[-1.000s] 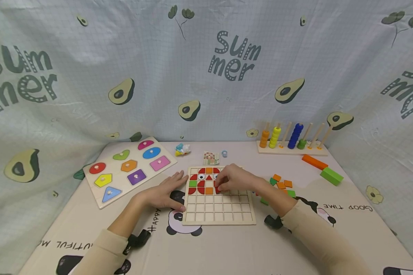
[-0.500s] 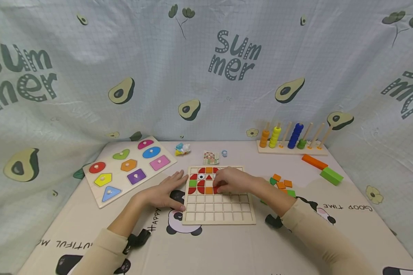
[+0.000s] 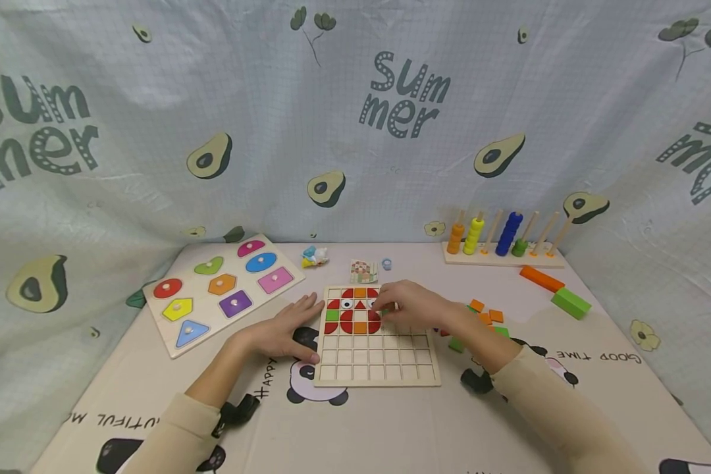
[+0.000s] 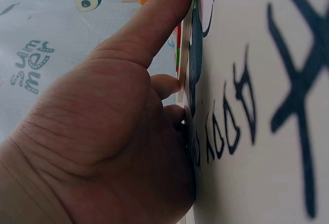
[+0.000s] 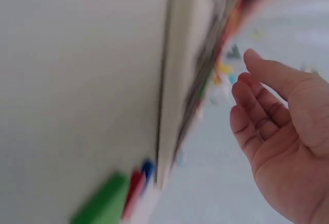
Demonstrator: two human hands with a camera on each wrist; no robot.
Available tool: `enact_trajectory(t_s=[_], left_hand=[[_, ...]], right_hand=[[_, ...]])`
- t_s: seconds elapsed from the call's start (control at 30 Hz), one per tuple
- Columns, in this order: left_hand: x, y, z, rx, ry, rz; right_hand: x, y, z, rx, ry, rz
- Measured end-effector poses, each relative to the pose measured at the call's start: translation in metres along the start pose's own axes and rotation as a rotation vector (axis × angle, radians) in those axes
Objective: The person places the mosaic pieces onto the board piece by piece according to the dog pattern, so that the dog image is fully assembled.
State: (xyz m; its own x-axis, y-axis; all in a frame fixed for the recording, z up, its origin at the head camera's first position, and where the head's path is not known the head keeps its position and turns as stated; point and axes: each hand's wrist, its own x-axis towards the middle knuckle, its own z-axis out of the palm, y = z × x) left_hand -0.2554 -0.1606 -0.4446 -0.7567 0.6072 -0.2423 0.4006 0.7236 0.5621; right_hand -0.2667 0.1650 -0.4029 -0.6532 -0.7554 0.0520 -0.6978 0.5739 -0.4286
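Note:
A wooden grid board (image 3: 376,359) lies mid-table, its upper left cells holding red, orange, green and white tiles that make an owl-like figure. My left hand (image 3: 281,334) rests flat at the board's left edge, thumb and fingers spread and touching its side; the left wrist view shows the thumb along the rim. Over the upper right part of the figure hovers my right hand (image 3: 411,306), its fingertips partly covering an eye tile. In the right wrist view these bent fingers (image 5: 254,113) stand apart from the thumb with nothing between them. A red rounded tile (image 3: 374,326) sits in its cell just below.
Loose orange tiles (image 3: 496,316) and green tiles (image 3: 456,345) lie right of the board, partly behind the right forearm. A shape puzzle (image 3: 198,273) is at left. Behind are a pattern card (image 3: 364,271) and a bead rack (image 3: 503,261); green (image 3: 571,303) and orange blocks (image 3: 542,279) lie right.
My right hand has let go of the red tile at the figure's lower right and lifted slightly up and right, uncovering it. The left hand has stayed in place.

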Motion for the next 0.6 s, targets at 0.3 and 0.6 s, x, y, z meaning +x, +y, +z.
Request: enact_trajectory(t_s=[0.3, 0.6], left_hand=[[0.000, -0.001, 0.001, -0.003, 0.003, -0.009], [0.001, 0.000, 0.002, -0.010, 0.004, -0.010]], right_hand=[[-0.059, 0.036, -0.041, 0.143, 0.129, 0.106], [-0.094, 0.059, -0.040, 0.297, -0.099, 0.207]])
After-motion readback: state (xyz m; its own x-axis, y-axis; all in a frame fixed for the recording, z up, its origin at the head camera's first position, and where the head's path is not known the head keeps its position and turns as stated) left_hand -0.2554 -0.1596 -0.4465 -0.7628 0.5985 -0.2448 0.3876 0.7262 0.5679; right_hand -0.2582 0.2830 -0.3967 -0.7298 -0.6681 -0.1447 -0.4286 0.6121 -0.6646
